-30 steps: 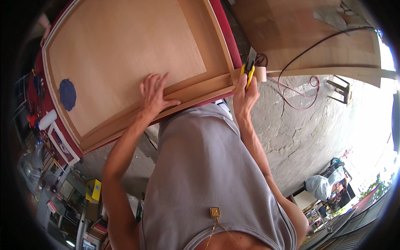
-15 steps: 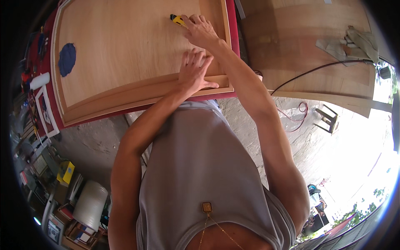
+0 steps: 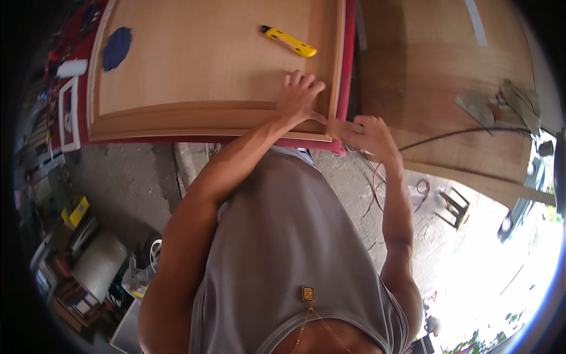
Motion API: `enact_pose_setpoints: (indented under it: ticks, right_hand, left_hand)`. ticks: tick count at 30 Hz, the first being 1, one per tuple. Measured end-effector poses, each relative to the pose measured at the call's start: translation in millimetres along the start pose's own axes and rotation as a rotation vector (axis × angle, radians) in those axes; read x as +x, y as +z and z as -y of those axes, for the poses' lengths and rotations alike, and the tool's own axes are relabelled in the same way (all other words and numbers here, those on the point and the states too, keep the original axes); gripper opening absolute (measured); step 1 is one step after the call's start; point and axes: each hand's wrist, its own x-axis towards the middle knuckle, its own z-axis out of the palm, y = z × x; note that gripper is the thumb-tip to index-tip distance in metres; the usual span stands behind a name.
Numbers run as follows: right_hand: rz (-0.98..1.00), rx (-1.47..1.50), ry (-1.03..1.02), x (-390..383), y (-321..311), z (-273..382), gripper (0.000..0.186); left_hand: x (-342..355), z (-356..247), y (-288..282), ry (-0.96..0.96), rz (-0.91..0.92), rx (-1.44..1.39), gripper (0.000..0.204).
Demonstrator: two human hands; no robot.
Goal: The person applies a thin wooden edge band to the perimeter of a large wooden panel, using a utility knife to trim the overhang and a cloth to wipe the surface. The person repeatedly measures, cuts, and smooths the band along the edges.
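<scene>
A shallow wooden panel with raised edge strips (image 3: 194, 120) lies on a red-covered table (image 3: 349, 53). My left hand (image 3: 299, 101) rests on its near right corner, fingers spread over the inner face and thumb along the edge strip. Just right of that corner is my right hand (image 3: 374, 138), its fingers curled together against the outer edge. A tan patch shows between these fingers and the corner; what they grip there is blurred. On the panel, beyond my left hand, lies a yellow utility knife (image 3: 292, 42) with a black tip, held by neither hand.
A dark blue oval patch (image 3: 117, 49) is at the panel's far left. To the right stands a plywood surface (image 3: 436, 76) with a crumpled grey cloth (image 3: 519, 106) and a dark hose (image 3: 460, 134). A small stool (image 3: 453, 207) stands on the concrete floor (image 3: 348, 183).
My right hand has let go of the utility knife on the panel and moved down and right to the corner. My left hand stays near the corner; the view has shifted.
</scene>
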Motion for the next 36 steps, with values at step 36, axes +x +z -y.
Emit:
enact_pose_setpoints:
  ticks: [36]
  right_hand:
    - [-1.134, 0.074, 0.229, 14, 229, 33, 0.035]
  left_hand:
    - [-409, 534, -289, -0.431, -0.102, 0.489, 0.019]
